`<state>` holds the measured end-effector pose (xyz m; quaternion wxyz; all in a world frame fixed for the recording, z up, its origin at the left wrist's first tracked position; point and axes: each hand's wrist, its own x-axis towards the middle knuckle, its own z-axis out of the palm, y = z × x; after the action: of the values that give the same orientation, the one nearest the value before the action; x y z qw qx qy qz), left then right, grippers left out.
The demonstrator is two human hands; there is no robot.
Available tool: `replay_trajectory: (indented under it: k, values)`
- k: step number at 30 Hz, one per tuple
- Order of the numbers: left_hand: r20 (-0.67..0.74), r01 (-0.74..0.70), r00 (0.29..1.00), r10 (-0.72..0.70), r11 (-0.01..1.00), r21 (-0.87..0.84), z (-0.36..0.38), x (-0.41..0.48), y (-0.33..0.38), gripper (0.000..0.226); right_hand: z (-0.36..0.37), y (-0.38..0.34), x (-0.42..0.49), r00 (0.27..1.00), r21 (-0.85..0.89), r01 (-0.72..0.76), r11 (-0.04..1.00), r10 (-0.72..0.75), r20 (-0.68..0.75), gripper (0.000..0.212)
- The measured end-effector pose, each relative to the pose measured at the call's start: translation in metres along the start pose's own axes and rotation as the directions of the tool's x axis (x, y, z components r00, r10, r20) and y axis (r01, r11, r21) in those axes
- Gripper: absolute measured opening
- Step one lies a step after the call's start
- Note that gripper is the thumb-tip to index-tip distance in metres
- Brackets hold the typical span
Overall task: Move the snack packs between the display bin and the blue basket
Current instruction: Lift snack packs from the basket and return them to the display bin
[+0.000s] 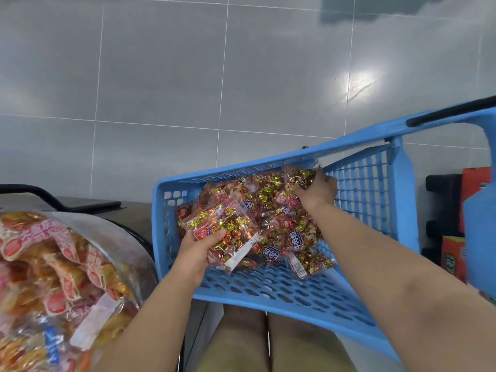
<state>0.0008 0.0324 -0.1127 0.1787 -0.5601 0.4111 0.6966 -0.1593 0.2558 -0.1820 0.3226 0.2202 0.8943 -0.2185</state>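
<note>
The blue basket [281, 294], a slotted plastic one, stands tilted above the grey tiled floor [161, 76]. Left of the basket is the clear-walled display bin [128, 237], heaped with orange and pink bags [48, 264]. Both bare forearms reach into the basket. The left hand [198, 248], at the basket's near left wall, grips one snack pack [225, 229] by its edge, thumb on top, lifted over the pile [284, 226] lying in the basket. The right hand [318, 193], stretched to the basket's far wall, curls its fingers round a second pack [299, 178]. The packs are clear pouches of gold- and red-wrapped sweets, with a white strip and blue-rimmed Chinese labels that are too blurred to read.
</note>
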Motion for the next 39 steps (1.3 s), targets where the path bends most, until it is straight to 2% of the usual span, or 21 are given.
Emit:
replay_trajectory:
  k: [2,4,8,10,12,15,17,18,20,21,23,24,26,28,34,37,38,39]
  values:
    - [0.005,0.004,1.000,-0.004,1.000,0.002,-0.001,-0.001,-0.003,0.067,0.003,-0.004,0.002,0.997,0.045,-0.068,0.997,0.066,0.044,0.093]
    - [-0.004,-0.006,1.000,0.006,1.000,-0.001,-0.001,-0.002,-0.007,0.067,0.004,-0.004,0.002,0.993,0.015,-0.082,0.997,0.080,0.090,0.100]
    - [-0.002,-0.023,1.000,0.023,1.000,-0.017,-0.002,0.000,-0.012,0.098,0.005,0.002,0.000,0.989,-0.099,-0.023,0.995,0.036,0.140,0.112]
    - [-0.009,-0.027,1.000,0.027,1.000,-0.011,-0.001,-0.002,-0.012,0.093,0.007,0.006,-0.006,0.986,-0.141,0.033,0.989,-0.009,0.169,0.113]
    - [-0.013,-0.033,0.999,0.032,0.999,-0.016,-0.001,-0.004,-0.012,0.094,0.011,0.008,-0.014,0.980,-0.122,0.121,0.985,-0.099,0.173,0.105]
    - [-0.030,-0.032,0.999,0.032,0.999,-0.024,0.000,-0.008,-0.011,0.132,0.010,0.010,-0.025,0.985,-0.022,0.153,0.988,-0.151,0.079,0.100]
    - [-0.026,-0.031,0.999,0.030,0.999,-0.027,0.001,-0.012,-0.008,0.141,0.006,0.011,-0.035,0.988,0.044,0.133,0.990,-0.136,0.080,0.108]
    - [-0.025,-0.033,0.999,0.032,0.999,-0.026,0.001,-0.014,-0.007,0.137,0.005,0.012,-0.039,0.984,0.074,0.117,0.990,-0.125,0.125,0.113]
    - [-0.033,-0.033,0.999,0.033,0.999,-0.014,-0.003,-0.016,-0.006,0.116,0.001,0.010,-0.051,0.966,0.148,0.093,0.985,-0.125,0.227,0.115]
    - [-0.040,-0.031,0.999,0.030,0.999,-0.016,-0.005,-0.018,-0.005,0.101,-0.002,0.010,-0.058,0.957,0.217,0.062,0.974,-0.119,0.264,0.107]
    - [-0.041,-0.040,0.998,0.039,0.999,-0.019,-0.008,-0.023,-0.003,0.074,-0.009,0.009,-0.072,0.939,0.374,-0.008,0.927,-0.122,0.321,0.073]
    - [-0.044,-0.049,0.998,0.049,0.999,-0.009,-0.010,-0.026,-0.002,0.063,-0.013,0.009,-0.080,0.919,0.428,-0.042,0.903,-0.133,0.371,0.066]
    - [-0.041,-0.068,0.997,0.068,0.998,0.013,-0.012,-0.035,0.001,0.049,-0.022,0.008,-0.096,0.849,0.496,-0.112,0.861,-0.177,0.499,0.081]
    - [-0.018,-0.091,0.996,0.092,0.995,0.029,-0.014,-0.048,0.004,0.046,-0.027,0.007,-0.111,0.787,0.490,-0.106,0.865,-0.228,0.573,0.093]
    - [-0.047,-0.174,0.984,0.172,0.984,-0.041,-0.031,-0.105,0.013,0.045,-0.052,-0.008,-0.163,0.708,0.451,0.030,0.892,-0.337,0.621,0.043]
    - [-0.120,-0.223,0.971,0.209,0.967,-0.124,-0.046,-0.142,0.003,0.051,-0.059,-0.019,-0.185,0.651,0.456,0.009,0.890,-0.351,0.673,0.030]
    - [-0.144,-0.246,0.964,0.224,0.957,-0.156,-0.051,-0.156,-0.003,0.057,-0.061,-0.023,-0.195,0.639,0.457,0.015,0.889,-0.360,0.680,0.040]
    - [-0.168,-0.267,0.957,0.238,0.946,-0.182,-0.055,-0.170,-0.009,0.065,-0.063,-0.027,-0.206,0.631,0.460,0.038,0.887,-0.378,0.677,0.060]
